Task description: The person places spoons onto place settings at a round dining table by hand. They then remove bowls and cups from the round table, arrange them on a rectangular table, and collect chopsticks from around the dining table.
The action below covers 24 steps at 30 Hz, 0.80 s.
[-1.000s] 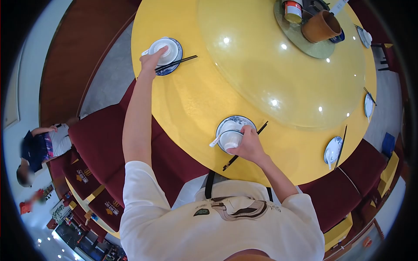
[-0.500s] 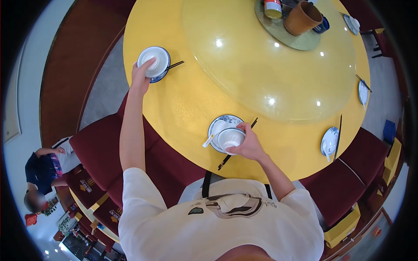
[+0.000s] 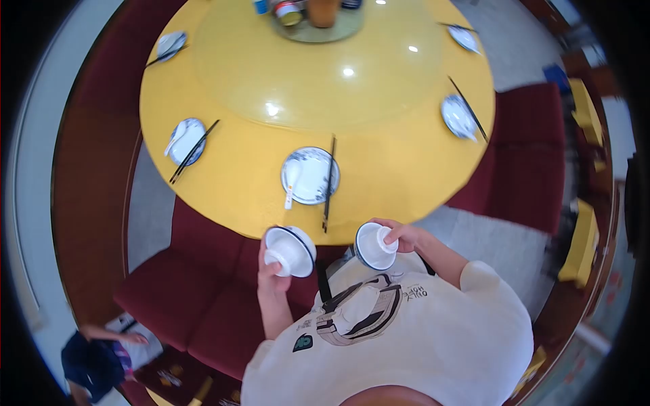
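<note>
My left hand (image 3: 271,281) grips a white bowl (image 3: 289,252) with a dark blue rim, tilted on its side just off the table's near edge; a second bowl may be stacked with it, but I cannot tell. My right hand (image 3: 405,235) is closed on another white blue-rimmed bowl (image 3: 375,246), also tipped sideways in front of my shirt. Beyond the bowls, a blue-patterned plate (image 3: 313,189) lies on the yellow round table (image 3: 250,196), with a white spoon (image 3: 292,177) on it and black chopsticks (image 3: 330,183) across its right side.
More plates (image 3: 193,152) with spoons and chopsticks lie round the table. A glass turntable (image 3: 311,101) bears a brown holder (image 3: 323,12) and a can (image 3: 288,12). Dark red seats (image 3: 210,291) stand at the near side and right. A person (image 3: 95,365) sits at the lower left.
Both hands have lifted bowls away from the plates at the left and front, drawing them back towards my body. My view has turned, and the front plate now shows without its bowl.
</note>
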Motion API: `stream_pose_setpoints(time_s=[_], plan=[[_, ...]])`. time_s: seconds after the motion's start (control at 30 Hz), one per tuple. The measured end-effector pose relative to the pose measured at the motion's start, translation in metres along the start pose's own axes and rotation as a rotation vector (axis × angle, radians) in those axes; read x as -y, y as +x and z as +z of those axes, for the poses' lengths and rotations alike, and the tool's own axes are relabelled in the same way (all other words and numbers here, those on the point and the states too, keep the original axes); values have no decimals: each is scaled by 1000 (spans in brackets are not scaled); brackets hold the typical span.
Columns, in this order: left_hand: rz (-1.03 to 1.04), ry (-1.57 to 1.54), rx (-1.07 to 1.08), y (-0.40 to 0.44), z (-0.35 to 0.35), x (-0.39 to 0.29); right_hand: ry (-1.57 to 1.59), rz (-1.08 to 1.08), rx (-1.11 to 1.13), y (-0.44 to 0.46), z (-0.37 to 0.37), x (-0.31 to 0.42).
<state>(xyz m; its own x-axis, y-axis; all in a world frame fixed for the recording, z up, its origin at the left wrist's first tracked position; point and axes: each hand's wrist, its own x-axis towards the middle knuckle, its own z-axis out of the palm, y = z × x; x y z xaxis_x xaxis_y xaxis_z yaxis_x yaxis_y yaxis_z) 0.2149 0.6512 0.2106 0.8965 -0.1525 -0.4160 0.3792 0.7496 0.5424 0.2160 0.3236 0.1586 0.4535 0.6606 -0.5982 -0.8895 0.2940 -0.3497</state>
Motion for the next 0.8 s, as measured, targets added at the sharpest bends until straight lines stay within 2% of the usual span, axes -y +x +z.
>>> stream_pose_setpoints(time_s=[0.17, 0.27, 0.4, 0.5, 0.63, 0.77, 0.8], plan=[[-259, -51, 140, -80, -3, 67, 413, -120, 58, -70, 4, -111], [-367, 25, 202, -113, 7, 93, 430, -233, 101, -107, 1, -161], [-511, 202, 294, -137, 20, 128, 464, -410, 45, -163, -2, -213], [-641, 344, 404, -149, 51, 163, 604, -591, 14, -213, -11, -249], [-815, 475, 521, -163, 108, 245, 723, -869, -61, -276, -53, -314], [-947, 549, 615, -180, 170, 352, 815, -1041, -202, -361, -99, -376], [-1007, 576, 661, -186, 189, 381, 844, -1071, -309, -380, -113, -394]])
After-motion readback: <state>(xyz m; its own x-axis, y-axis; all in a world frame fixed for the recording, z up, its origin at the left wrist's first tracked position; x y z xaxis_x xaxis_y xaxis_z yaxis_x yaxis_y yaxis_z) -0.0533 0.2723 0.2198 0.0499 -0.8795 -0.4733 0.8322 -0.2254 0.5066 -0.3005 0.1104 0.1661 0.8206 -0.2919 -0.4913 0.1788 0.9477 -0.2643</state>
